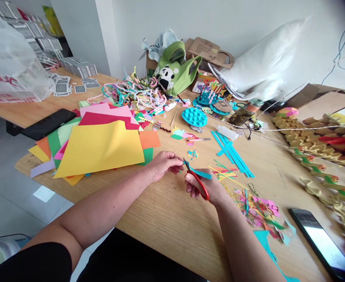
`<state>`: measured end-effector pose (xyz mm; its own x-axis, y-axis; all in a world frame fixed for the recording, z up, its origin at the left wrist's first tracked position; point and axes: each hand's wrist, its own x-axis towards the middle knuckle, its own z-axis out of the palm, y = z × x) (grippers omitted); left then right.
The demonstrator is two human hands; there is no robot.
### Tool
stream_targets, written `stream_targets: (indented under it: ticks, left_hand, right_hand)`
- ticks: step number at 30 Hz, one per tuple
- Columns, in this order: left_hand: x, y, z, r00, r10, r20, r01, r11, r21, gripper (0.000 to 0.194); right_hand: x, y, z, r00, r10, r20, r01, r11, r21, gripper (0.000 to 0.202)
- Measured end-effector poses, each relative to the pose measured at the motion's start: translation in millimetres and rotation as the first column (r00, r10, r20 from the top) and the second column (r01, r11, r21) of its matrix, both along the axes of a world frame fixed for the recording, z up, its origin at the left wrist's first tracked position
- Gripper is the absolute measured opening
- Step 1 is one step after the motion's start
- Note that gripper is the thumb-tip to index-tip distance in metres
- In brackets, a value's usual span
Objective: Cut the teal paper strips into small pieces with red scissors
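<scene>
My right hand (203,186) is closed around the red handles of a pair of scissors (201,184), whose blades point up and to the left. A narrow blue paper strip (201,173) lies across the blades. The fingertips of my left hand (167,162) pinch the strip's left end beside the blade tips. Just beyond the blades, small blue and yellow paper bits (192,153) sit in a little pile on the wooden table (172,219). Thin coloured paper strips (223,171) lie to the right of my right hand.
Stacked coloured paper sheets (102,149) and a black phone (49,123) are at left. Longer blue strips (232,154), paper scraps (260,211) and a lit phone (319,239) lie at right. Behind are pipe cleaners (137,92), a green panda bag (174,72) and egg cartons (313,137).
</scene>
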<state>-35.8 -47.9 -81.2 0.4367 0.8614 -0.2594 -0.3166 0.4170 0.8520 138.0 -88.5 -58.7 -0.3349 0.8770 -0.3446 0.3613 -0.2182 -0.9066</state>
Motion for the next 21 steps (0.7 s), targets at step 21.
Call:
stream_targets:
  ticks: [21]
  left_hand:
    - [-0.6, 1.3, 0.4, 1.0, 0.016, -0.023, -0.016, 1.0, 0.026, 0.016]
  right_hand:
    - [1.4, 0.8, -0.6, 1.0, 0.016, 0.021, -0.016, 1.0, 0.02, 0.042]
